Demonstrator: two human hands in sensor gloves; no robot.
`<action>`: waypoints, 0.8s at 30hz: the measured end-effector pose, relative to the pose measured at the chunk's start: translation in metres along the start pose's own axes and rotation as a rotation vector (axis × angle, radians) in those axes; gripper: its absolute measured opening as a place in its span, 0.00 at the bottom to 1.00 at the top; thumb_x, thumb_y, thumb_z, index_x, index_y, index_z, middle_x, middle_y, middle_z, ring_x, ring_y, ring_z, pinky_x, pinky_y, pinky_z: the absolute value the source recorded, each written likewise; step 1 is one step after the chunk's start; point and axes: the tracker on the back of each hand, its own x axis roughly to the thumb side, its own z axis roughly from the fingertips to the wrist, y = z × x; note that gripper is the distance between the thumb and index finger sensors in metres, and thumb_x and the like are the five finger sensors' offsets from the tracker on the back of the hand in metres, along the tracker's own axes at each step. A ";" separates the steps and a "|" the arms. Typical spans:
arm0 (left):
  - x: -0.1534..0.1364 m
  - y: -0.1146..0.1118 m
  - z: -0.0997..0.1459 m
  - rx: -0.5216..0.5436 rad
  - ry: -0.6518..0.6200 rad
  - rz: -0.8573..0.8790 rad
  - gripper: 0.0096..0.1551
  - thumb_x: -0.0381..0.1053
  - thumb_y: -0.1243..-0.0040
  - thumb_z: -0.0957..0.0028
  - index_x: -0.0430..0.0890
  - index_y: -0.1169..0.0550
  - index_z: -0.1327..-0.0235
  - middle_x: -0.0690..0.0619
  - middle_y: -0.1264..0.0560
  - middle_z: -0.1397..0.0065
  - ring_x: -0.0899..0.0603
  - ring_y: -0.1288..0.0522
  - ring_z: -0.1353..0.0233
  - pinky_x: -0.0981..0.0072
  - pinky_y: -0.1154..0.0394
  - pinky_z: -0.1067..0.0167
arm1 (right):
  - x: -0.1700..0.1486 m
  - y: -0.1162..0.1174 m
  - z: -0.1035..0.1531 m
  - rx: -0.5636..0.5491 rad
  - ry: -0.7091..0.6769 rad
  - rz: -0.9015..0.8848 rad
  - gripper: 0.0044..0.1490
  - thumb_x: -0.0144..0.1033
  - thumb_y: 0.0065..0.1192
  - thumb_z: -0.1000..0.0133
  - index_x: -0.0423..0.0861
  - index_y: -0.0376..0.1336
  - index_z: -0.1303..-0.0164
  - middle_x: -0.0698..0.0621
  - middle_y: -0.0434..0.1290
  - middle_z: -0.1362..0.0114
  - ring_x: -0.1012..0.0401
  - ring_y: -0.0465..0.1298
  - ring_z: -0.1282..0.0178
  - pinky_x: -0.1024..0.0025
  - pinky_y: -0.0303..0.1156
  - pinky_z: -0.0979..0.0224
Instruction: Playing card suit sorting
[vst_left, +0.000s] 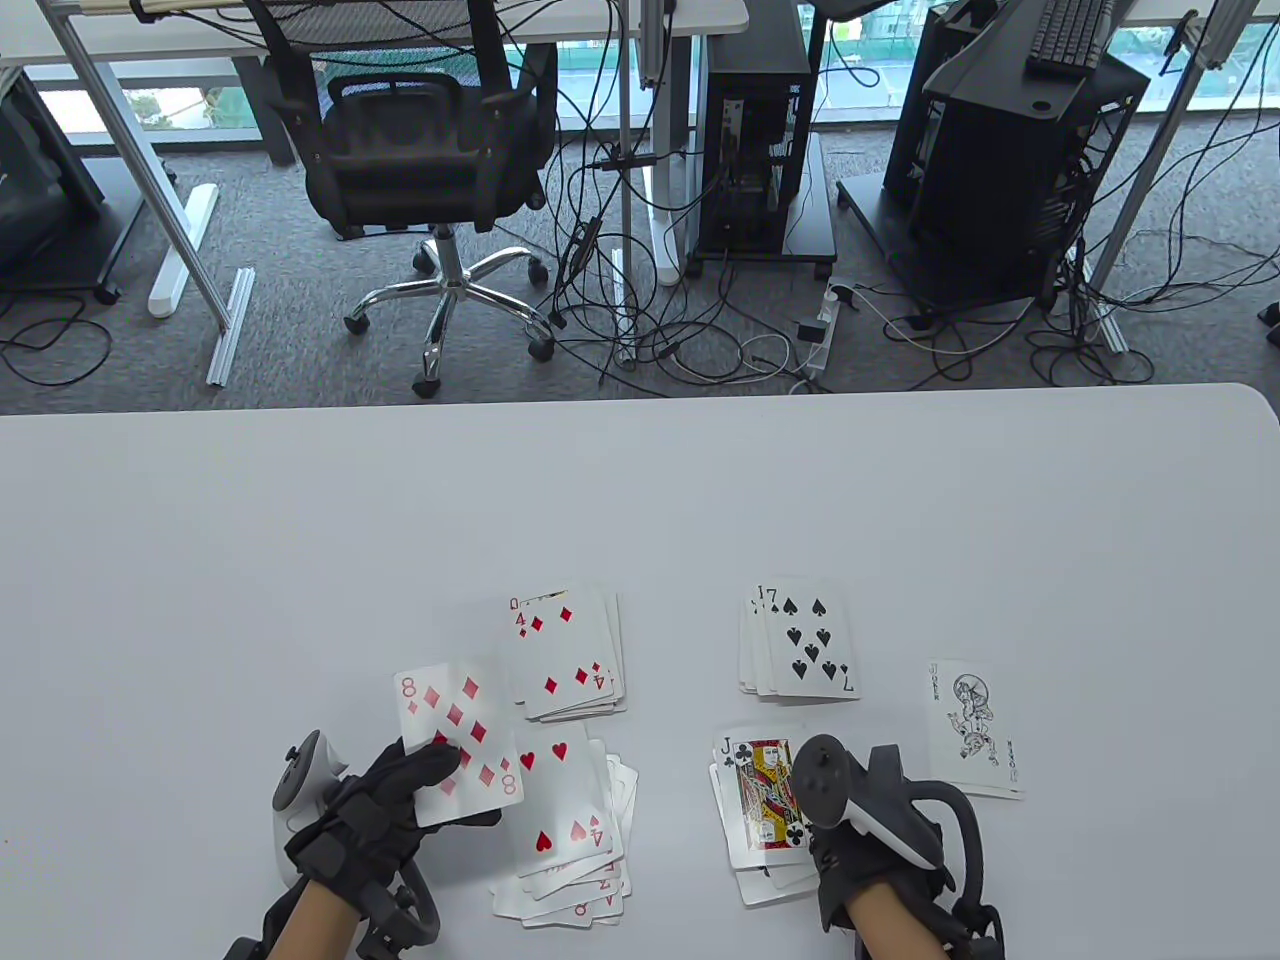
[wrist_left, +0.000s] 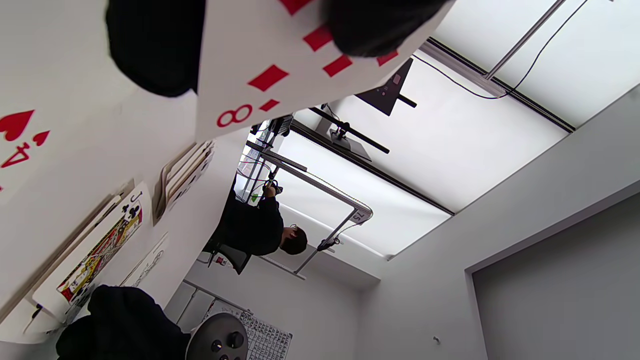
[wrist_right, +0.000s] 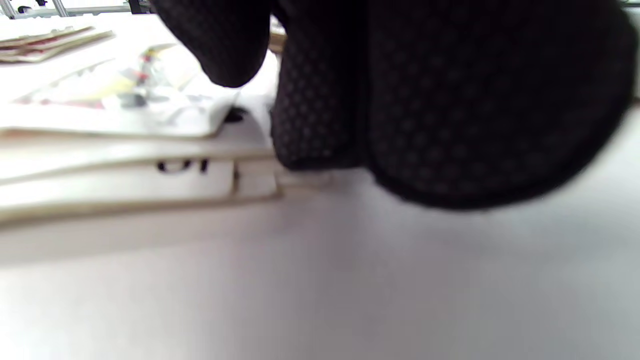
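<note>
Worktop (vst_left: 640, 480): white, carrying four face-up suit piles so each stays readable.
Left hand (vst_left: 385, 800): pinches the eight of diamonds (vst_left: 458, 742), lifted just beside the diamonds pile (vst_left: 566, 655) where it belongs.
Right hand (vst_left: 860, 840): rests at the clubs pile (vst_left: 762, 800); grip hidden, cannot tell.

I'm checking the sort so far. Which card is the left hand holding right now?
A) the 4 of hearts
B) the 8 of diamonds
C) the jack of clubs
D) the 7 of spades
B: the left hand holds the 8 of diamonds between thumb and fingers, face up; the red 8 and diamond pips also show in the left wrist view.
</note>
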 end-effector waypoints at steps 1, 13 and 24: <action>0.000 0.000 0.000 0.000 -0.001 0.001 0.25 0.49 0.49 0.34 0.45 0.34 0.26 0.45 0.29 0.25 0.36 0.24 0.32 0.48 0.24 0.41 | 0.005 -0.006 0.001 -0.024 -0.015 0.004 0.31 0.33 0.56 0.41 0.16 0.65 0.51 0.41 0.81 0.68 0.50 0.81 0.79 0.47 0.76 0.54; 0.001 0.000 0.001 -0.004 -0.009 -0.006 0.25 0.49 0.49 0.34 0.46 0.34 0.26 0.43 0.33 0.22 0.33 0.28 0.28 0.45 0.26 0.38 | 0.131 -0.043 -0.005 -0.046 -0.412 -0.310 0.35 0.35 0.55 0.40 0.15 0.63 0.47 0.39 0.80 0.64 0.49 0.81 0.76 0.46 0.76 0.52; 0.004 0.000 0.001 -0.012 -0.030 0.003 0.25 0.50 0.49 0.33 0.46 0.34 0.25 0.42 0.38 0.19 0.31 0.34 0.25 0.43 0.29 0.36 | 0.207 -0.017 -0.014 0.066 -0.654 -0.632 0.41 0.36 0.57 0.42 0.14 0.55 0.40 0.38 0.78 0.56 0.47 0.81 0.68 0.44 0.74 0.47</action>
